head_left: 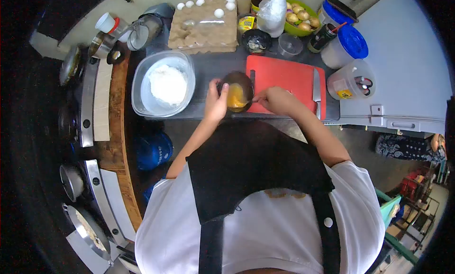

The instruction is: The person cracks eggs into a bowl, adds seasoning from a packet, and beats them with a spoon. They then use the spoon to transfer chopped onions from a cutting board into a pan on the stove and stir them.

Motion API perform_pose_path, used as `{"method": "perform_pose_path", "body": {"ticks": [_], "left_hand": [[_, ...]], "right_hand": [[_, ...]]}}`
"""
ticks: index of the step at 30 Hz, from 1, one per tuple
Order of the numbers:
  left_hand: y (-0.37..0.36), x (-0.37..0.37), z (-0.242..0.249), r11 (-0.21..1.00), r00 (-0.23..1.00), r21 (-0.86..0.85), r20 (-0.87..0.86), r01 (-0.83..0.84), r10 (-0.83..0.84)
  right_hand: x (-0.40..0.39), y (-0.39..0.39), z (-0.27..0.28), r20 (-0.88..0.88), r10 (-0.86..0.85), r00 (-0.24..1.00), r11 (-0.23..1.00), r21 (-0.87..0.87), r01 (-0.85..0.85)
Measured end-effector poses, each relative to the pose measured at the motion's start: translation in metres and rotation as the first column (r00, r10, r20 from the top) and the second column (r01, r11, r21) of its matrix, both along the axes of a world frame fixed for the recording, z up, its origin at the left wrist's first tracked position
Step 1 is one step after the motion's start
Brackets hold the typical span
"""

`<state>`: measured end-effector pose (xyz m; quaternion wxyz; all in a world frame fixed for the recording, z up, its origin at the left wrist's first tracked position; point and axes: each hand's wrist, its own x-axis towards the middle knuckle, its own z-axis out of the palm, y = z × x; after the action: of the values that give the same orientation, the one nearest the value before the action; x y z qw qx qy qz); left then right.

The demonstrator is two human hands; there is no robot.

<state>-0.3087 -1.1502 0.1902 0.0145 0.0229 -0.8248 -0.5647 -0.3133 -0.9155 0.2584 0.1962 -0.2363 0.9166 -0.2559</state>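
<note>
A small dark bowl (247, 83) with yellow beaten egg (235, 97) in it is tilted near the counter's front edge. My left hand (217, 101) grips the bowl's left side, thumb over the rim. At the bowl's right, my right hand (276, 101) is closed on a thin utensil whose tip reaches into the egg; its shape is hard to make out. Left of the bowl stands a clear plastic tub (137, 89) holding white powder (168, 85). A red cutting board (284, 75) lies to the right, with a knife (316, 91) along its right side.
An egg tray (204, 32) with several eggs stands behind. Farther right are a plastic bag (271, 13), a green bowl of onions (302, 18), a blue-lidded container (352, 41) and a tub with scissors (343, 79). Stoves with pans line the left. Part of another person (410, 147) shows at right.
</note>
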Motion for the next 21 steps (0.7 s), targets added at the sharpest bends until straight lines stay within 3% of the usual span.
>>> {"method": "perform_pose_path", "body": {"ticks": [3,4,6,7,9,10,12,13,15,16,18,19,21], "left_hand": [[-0.018,-0.006,0.003,0.999,0.999,0.008,0.008,0.035,-0.036],[-0.022,-0.006,0.000,0.999,0.999,0.025,-0.010,0.042,-0.042],[-0.030,-0.008,0.007,0.997,0.997,0.002,0.010,0.074,-0.074],[-0.035,-0.008,0.011,0.995,0.995,-0.025,0.026,0.095,-0.094],[-0.043,-0.007,0.012,0.995,0.995,-0.015,0.018,0.095,-0.095],[-0.048,-0.007,0.012,0.995,0.995,-0.008,0.002,0.096,-0.096],[-0.055,-0.010,0.016,0.993,0.993,-0.007,0.009,0.118,-0.118],[-0.058,-0.014,0.018,0.990,0.990,-0.007,0.007,0.139,-0.139],[-0.065,-0.020,0.012,0.989,0.989,-0.002,-0.001,0.150,-0.150],[-0.067,-0.020,0.015,0.987,0.987,0.030,-0.013,0.158,-0.158],[-0.072,-0.018,0.021,0.983,0.985,0.062,-0.026,0.173,-0.172],[-0.074,-0.017,0.025,0.982,0.985,0.067,-0.004,0.174,-0.174],[-0.082,-0.021,0.023,0.982,0.985,0.078,0.024,0.170,-0.173]], "right_hand": [[0.008,-0.023,0.041,-0.018,-0.143,0.990,0.982,-0.131,0.139],[0.007,-0.025,0.032,-0.012,-0.152,0.988,0.981,-0.127,0.149],[0.000,-0.027,0.005,-0.019,-0.017,1.000,0.997,0.073,0.018],[0.000,-0.030,0.005,-0.016,-0.022,1.000,0.997,0.074,0.023],[0.003,-0.039,0.008,-0.053,-0.043,0.998,0.982,-0.185,0.033],[0.002,-0.045,0.010,-0.046,-0.044,0.998,0.982,-0.185,0.035],[-0.003,-0.054,0.019,-0.053,-0.038,0.998,0.993,0.107,0.044],[-0.002,-0.059,0.029,-0.058,-0.043,0.997,0.993,0.109,0.049],[0.004,-0.071,0.045,0.006,-0.104,0.995,0.986,-0.128,0.104],[0.004,-0.074,0.044,0.011,-0.110,0.994,0.986,-0.123,0.111],[0.001,-0.079,0.040,-0.009,-0.164,0.986,0.936,0.314,0.158],[0.003,-0.081,0.036,-0.014,-0.168,0.986,0.935,0.314,0.164],[0.009,-0.083,0.024,-0.080,-0.141,0.987,0.979,0.138,0.151]]}}
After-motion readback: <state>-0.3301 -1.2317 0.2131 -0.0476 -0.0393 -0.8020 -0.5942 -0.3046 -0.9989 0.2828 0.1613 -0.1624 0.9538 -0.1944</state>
